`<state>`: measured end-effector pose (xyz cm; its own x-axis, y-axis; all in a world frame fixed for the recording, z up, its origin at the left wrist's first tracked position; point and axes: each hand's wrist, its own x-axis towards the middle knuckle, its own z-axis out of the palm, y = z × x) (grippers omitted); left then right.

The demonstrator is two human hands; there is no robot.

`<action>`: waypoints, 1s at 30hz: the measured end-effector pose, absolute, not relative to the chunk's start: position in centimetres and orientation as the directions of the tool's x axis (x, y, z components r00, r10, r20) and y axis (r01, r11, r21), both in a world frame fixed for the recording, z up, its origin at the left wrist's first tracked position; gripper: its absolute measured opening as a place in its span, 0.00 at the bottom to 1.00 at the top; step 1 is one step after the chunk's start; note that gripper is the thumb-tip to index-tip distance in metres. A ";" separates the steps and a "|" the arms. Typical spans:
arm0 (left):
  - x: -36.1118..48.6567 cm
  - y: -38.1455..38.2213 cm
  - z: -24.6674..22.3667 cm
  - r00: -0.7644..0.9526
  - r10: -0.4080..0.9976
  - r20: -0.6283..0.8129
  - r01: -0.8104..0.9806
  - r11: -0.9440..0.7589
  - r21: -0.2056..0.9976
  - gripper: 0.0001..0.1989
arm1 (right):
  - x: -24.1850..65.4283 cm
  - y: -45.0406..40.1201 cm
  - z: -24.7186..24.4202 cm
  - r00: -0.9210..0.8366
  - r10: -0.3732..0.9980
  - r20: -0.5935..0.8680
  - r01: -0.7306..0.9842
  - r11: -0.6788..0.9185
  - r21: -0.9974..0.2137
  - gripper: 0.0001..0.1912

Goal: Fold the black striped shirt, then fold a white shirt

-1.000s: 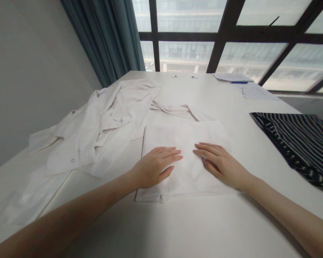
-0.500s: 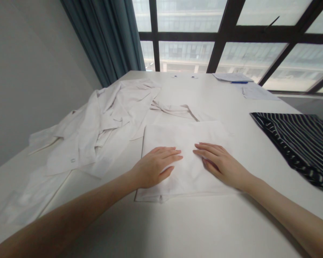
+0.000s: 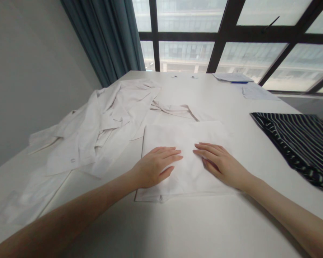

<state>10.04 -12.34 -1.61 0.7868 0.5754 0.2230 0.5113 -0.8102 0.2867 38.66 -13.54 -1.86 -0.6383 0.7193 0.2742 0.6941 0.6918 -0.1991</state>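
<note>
A white garment, folded into a flat rectangle, lies on the white table in front of me. My left hand rests flat on its left half, fingers stretched toward the middle. On the right half lies my right hand, palm down with its fingers extended. A narrow gap separates the fingertips of the two hands. Neither hand grips the cloth. Part of the garment is hidden under the hands, and a small dark detail shows at its near edge.
A crumpled white shirt spreads over the table's left side. Striped black-and-white cloth lies at the right edge. Papers and a blue pen are at the far right, before the window. A blue curtain hangs behind the left corner.
</note>
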 end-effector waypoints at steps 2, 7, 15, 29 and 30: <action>10.1 -12.4 -1.6 0.794 0.579 0.187 0.528 -0.808 0.261 0.23 | 38.7 -13.5 -1.9 -0.634 0.723 0.274 0.697 0.688 -0.202 0.21; 10.1 -12.6 -1.6 0.797 0.592 0.121 0.567 -0.802 0.187 0.27 | 38.7 -13.6 -1.9 -0.615 0.740 0.274 0.713 0.670 -0.208 0.21; 10.2 -12.8 -1.7 0.758 0.643 0.111 0.634 -0.766 0.105 0.28 | 38.4 -13.7 -1.9 -0.559 0.790 0.251 0.775 0.605 -0.179 0.21; 8.7 -10.9 -2.5 0.594 0.800 0.088 0.804 -0.594 -0.025 0.38 | 38.7 -13.8 -2.7 -0.368 0.912 0.178 0.926 0.377 -0.015 0.25; 8.5 -10.6 -2.5 0.581 0.809 0.087 0.814 -0.580 -0.031 0.38 | 38.7 -13.8 -2.7 -0.355 0.917 0.183 0.932 0.362 -0.006 0.25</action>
<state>8.48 -10.59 -2.52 0.5807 0.8095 0.0867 0.8137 -0.5805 -0.0305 38.66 -13.77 -2.69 -0.3550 0.9167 0.1832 0.9321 0.3622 -0.0062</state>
